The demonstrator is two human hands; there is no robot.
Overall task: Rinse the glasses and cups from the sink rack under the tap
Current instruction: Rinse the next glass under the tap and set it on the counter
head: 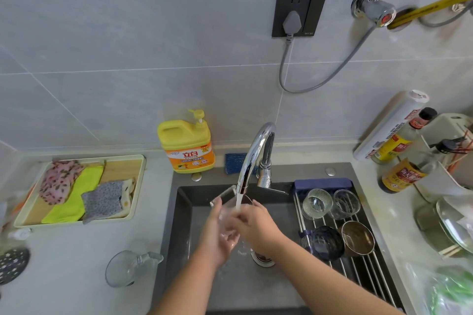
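Water runs from the chrome tap (252,158) into a clear glass (227,215) held over the dark sink (184,212). My left hand (217,235) cups the glass from below and the left. My right hand (256,225) grips it from the right, fingers at its rim. On the roll-up sink rack (358,266) stand two clear glasses (317,203) (345,203), a dark blue cup (326,241) and a brown metallic cup (357,238).
A glass mug (128,267) lies on the counter left of the sink. A yellow detergent jug (188,144) stands behind the sink. A tray of cloths (76,190) is at left. Bottles (399,148) and a glass lid (453,225) crowd the right counter.
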